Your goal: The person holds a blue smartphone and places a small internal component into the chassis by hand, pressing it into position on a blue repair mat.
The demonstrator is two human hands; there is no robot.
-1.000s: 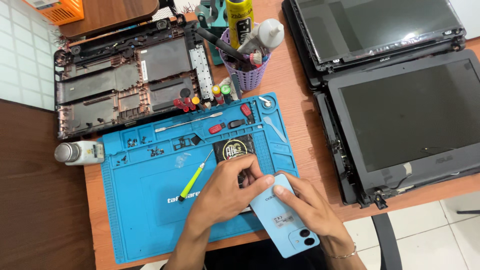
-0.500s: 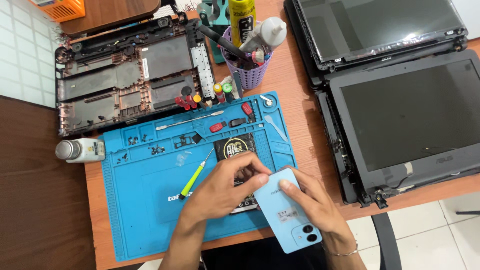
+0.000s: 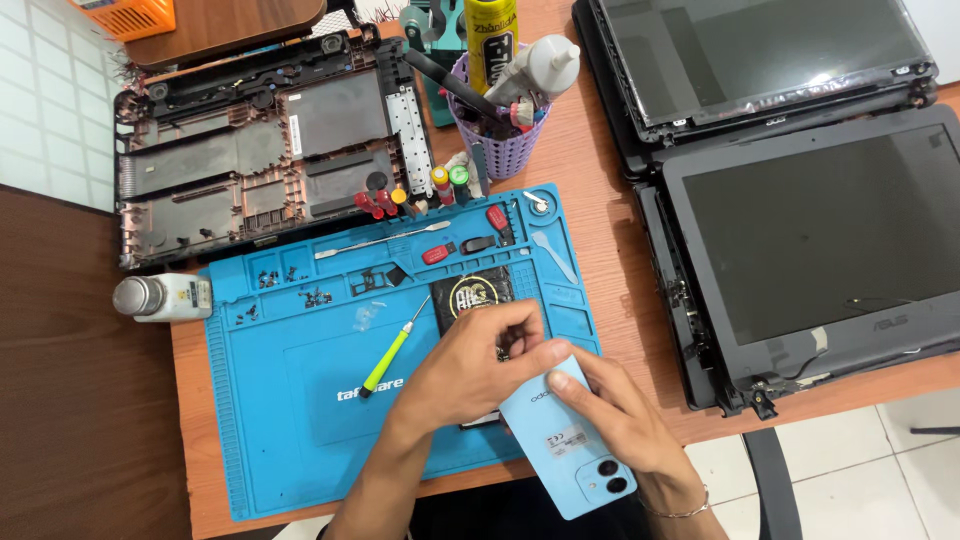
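Fingers (image 3: pixel 520 335) of my left hand (image 3: pixel 465 375) pinch the pale blue smartphone's (image 3: pixel 560 440) top edge; my right hand (image 3: pixel 620 420) grips its side, long axis running diagonally toward me.

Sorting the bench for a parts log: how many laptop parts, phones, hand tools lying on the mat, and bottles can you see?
Laptop screen assemblies: 2
Laptop base shell: 1
Light blue phone: 1
Green screwdriver: 1
Metal spudger: 1
White bottle: 1
Total: 7
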